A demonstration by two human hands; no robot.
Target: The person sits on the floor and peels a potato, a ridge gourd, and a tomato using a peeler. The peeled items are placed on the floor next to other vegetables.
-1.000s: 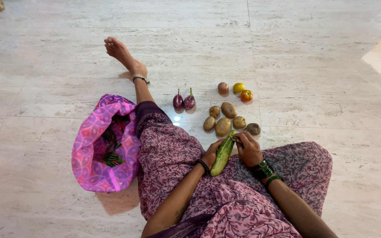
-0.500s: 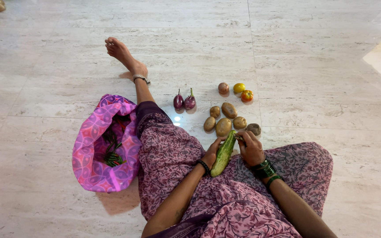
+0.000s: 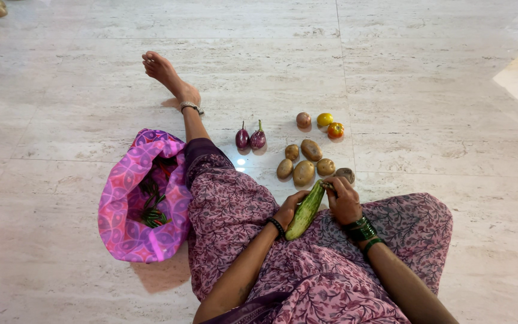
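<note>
- While the person sits on the marble floor (image 3: 439,78), the left hand (image 3: 288,209) cups a pale green cucumber (image 3: 304,210) from its left side, fingers curled around the middle, so the cucumber lies slanted over the patterned skirt (image 3: 235,210) at the lap.
- The right hand (image 3: 343,198) is closed at the cucumber's far tip, thumb and fingers pinching there; whether it pinches the stem end or a small tool I cannot tell.
- Compared with a second ago, the right hand has slid a little down and right, and the cucumber's tip has dropped slightly; by my reading, work on that tip is under way, not done.
- Nothing else has moved: five potatoes (image 3: 304,172) sit just beyond the hands, two small aubergines (image 3: 250,138) to their left, and three tomatoes (image 3: 325,119) farther off.
- Left of the outstretched leg, a pink patterned bag (image 3: 121,198) lies open, green chillies (image 3: 150,210) inside.
</note>
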